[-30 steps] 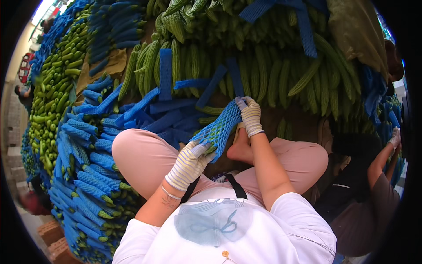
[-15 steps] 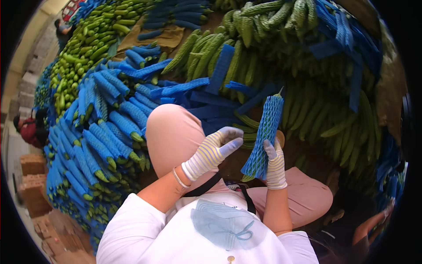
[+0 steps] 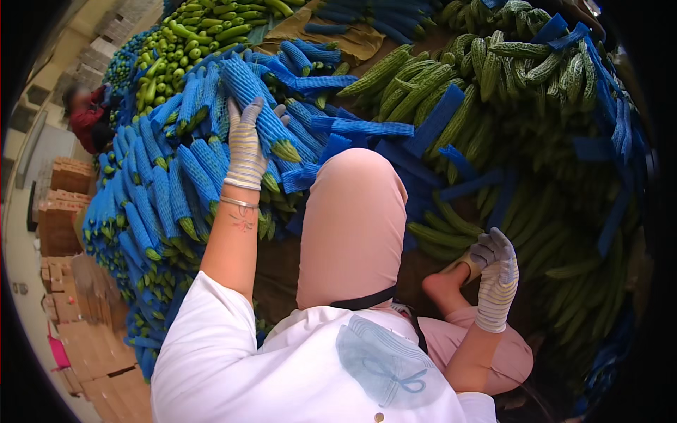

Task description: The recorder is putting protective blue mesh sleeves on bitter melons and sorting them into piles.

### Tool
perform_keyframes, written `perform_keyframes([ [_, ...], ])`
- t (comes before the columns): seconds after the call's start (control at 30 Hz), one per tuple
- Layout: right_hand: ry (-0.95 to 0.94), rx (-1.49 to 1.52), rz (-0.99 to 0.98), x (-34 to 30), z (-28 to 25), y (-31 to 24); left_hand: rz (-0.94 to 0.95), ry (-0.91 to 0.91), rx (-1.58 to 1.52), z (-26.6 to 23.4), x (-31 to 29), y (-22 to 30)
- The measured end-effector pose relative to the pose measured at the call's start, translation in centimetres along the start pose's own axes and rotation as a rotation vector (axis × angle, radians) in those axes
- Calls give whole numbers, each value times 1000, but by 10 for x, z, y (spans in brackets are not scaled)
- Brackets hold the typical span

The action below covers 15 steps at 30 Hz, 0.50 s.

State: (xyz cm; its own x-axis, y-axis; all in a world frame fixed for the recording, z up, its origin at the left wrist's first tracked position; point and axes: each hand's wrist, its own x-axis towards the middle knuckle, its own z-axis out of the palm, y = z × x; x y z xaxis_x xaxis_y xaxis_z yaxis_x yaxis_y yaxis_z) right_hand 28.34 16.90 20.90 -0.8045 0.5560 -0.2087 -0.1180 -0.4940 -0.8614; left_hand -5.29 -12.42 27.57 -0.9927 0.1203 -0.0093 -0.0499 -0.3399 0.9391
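My left hand (image 3: 246, 144), in a striped glove with grey fingertips, is closed round a bitter gourd in a blue foam net sleeve (image 3: 243, 79). It holds the gourd over the pile of sleeved gourds (image 3: 201, 169) at the left, its green tip sticking out toward me. Apart from everything else, my right hand (image 3: 496, 278), gloved alike, is raised above my folded leg on the right. Its fingers are loosely bent and apart, with nothing seen in them. Nearest to it lie several bare green gourds (image 3: 441, 236).
Bare bitter gourds (image 3: 423, 81) are heaped at the far right, with loose blue net sleeves (image 3: 437, 120) among them. Smooth green vegetables (image 3: 190, 46) lie at the far left. Cardboard boxes (image 3: 67, 225) stand along the left edge, near a person in red (image 3: 88, 120). My raised knee (image 3: 356, 211) sits mid-view.
The sleeved gourd has passed from my right hand to my left, which has swung left and forward over the pile. My right hand has moved right, empty. The view has shifted left.
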Motion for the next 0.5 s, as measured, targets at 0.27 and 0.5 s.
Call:
perform_keyframes([
  [0.27,138,-116,218,-3,-37,48,-426,52,2135,-137,13,-135],
  [0.5,-314,-1211,178,37,-7,156,92,101,1609,-145,58,-117],
])
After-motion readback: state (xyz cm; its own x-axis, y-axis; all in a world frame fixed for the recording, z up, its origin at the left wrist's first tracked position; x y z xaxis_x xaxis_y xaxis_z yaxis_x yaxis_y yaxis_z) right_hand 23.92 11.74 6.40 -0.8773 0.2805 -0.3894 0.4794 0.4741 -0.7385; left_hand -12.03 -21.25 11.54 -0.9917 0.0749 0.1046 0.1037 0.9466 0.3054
